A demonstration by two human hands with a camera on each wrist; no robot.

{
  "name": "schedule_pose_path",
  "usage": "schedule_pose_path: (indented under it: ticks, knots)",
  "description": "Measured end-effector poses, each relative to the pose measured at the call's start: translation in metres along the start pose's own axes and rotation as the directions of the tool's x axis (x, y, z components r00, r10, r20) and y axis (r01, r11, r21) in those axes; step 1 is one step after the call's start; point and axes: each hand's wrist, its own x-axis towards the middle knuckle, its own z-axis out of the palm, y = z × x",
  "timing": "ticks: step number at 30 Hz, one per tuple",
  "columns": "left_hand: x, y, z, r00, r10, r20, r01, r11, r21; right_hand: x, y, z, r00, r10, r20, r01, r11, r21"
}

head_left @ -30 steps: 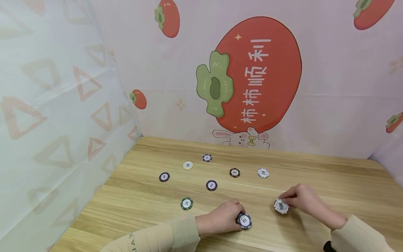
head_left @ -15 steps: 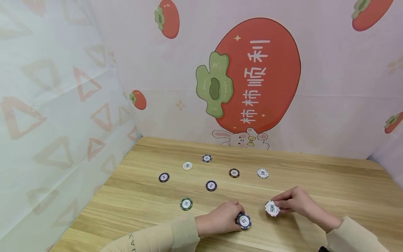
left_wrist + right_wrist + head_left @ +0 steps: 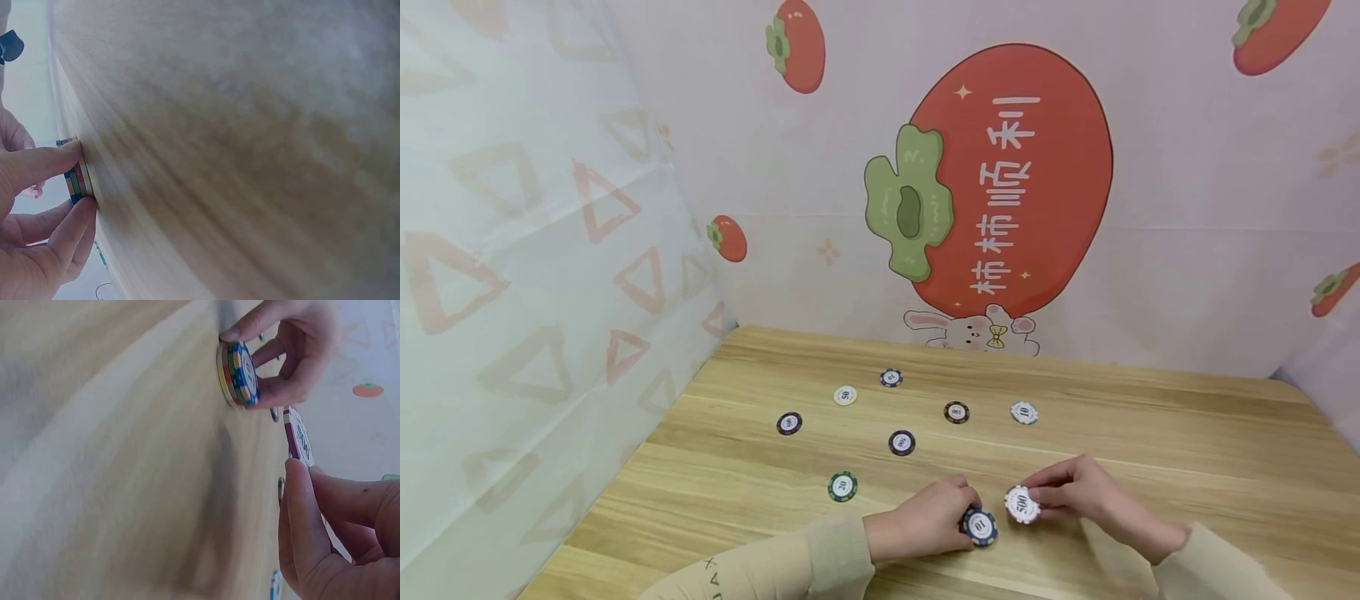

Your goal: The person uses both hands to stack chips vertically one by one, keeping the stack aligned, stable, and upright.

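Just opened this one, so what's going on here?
A person is handling poker chips at a wooden table. Their left hand grips a small stack of chips on the tabletop, with a blue-edged 10 on top. Their right hand pinches a chip marked 500, raised off the table beside the stack and not touching it. Seven other chips lie spread out singly farther back and to the left.
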Motion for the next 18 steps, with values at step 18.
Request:
schedule_pose_path:
  ticks: [18]
  knots:
    - [0.000,-0.002,0.001,1.000,0.006,-0.005,-0.006,1.000,-0.009,0.006,0.011,0.023,0.999,0.011,0.034,-0.014,0.995,0.095]
